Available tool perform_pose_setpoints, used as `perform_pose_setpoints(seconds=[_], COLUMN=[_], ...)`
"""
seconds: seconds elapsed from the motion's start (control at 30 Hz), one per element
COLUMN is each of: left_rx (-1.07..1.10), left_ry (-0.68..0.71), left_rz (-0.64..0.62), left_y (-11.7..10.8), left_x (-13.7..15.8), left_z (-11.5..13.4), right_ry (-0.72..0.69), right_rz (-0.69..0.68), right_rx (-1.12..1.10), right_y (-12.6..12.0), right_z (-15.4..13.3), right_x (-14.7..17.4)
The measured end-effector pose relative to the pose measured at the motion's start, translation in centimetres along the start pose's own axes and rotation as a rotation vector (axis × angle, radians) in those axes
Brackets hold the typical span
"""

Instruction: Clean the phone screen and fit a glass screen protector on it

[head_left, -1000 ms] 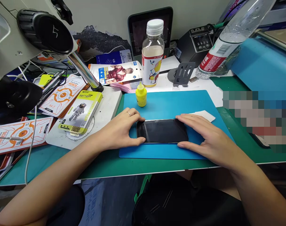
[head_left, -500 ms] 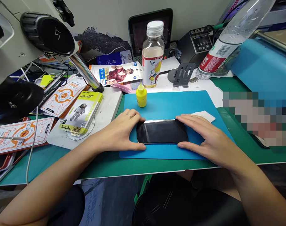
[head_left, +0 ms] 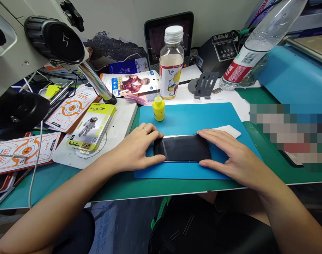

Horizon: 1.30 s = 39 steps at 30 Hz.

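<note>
A smartphone [head_left: 183, 148] with a dark screen lies sideways on a blue mat [head_left: 177, 173]. My left hand [head_left: 139, 148], with a ring on one finger, grips its left end, thumb on the near edge and fingers at the far corner. At the other end my right hand [head_left: 235, 158] holds the phone in the same way, fingers along the far corner and thumb at the near edge. Behind the phone stands a small yellow bottle [head_left: 158, 110] with a thin tip. A white piece of paper [head_left: 228, 131] lies partly behind my right hand.
A microscope [head_left: 52, 42] overhangs the left side. Below it are battery packs [head_left: 90, 127] and screen boxes [head_left: 25, 151]. A drink bottle [head_left: 171, 67], a phone stand [head_left: 206, 84] and a leaning water bottle [head_left: 245, 63] stand at the back. A blurred patch covers the right.
My left thumb has shifted slightly up and right, onto the phone's near edge. Otherwise the hands and phone stay almost in place; the view has moved very slightly.
</note>
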<state>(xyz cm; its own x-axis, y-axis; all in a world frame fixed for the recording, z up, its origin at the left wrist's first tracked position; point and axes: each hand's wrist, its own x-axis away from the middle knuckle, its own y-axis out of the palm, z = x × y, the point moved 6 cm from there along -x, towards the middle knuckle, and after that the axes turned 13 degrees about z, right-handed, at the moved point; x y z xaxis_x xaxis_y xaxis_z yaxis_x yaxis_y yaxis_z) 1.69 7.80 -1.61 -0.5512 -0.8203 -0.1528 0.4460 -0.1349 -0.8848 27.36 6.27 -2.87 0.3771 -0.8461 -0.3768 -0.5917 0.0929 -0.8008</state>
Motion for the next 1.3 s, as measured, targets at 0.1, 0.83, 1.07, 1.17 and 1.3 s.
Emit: perform_pose_setpoints(seconds=[0.1,0.83,1.07,1.17,1.3], left_rx=[-0.009,0.152,0.251,0.301,0.307], left_ry=[0.014,-0.256,-0.292,-0.291,-0.268], left_rz=[0.014,0.028,0.041,0.070,0.088], left_y=[-0.1,0.1,0.0,0.1,0.2], left_x=[0.1,-3.1,-3.8,-3.7,-3.6], left_z=[0.1,-1.6,-1.8,-2.0,-2.2], right_ry=[0.004,0.001,-0.027,-0.051,-0.072], right_rz=[-0.005,-0.009,-0.004,0.010,0.032], right_rx=[0.002,-0.042,0.013,0.037,0.047], right_y=[0.0,0.0,0.1,0.1,0.2], right_z=[0.0,-0.1,0.0,0.1,0.2], right_x=[0.0,0.0,0.1,0.1,0.1])
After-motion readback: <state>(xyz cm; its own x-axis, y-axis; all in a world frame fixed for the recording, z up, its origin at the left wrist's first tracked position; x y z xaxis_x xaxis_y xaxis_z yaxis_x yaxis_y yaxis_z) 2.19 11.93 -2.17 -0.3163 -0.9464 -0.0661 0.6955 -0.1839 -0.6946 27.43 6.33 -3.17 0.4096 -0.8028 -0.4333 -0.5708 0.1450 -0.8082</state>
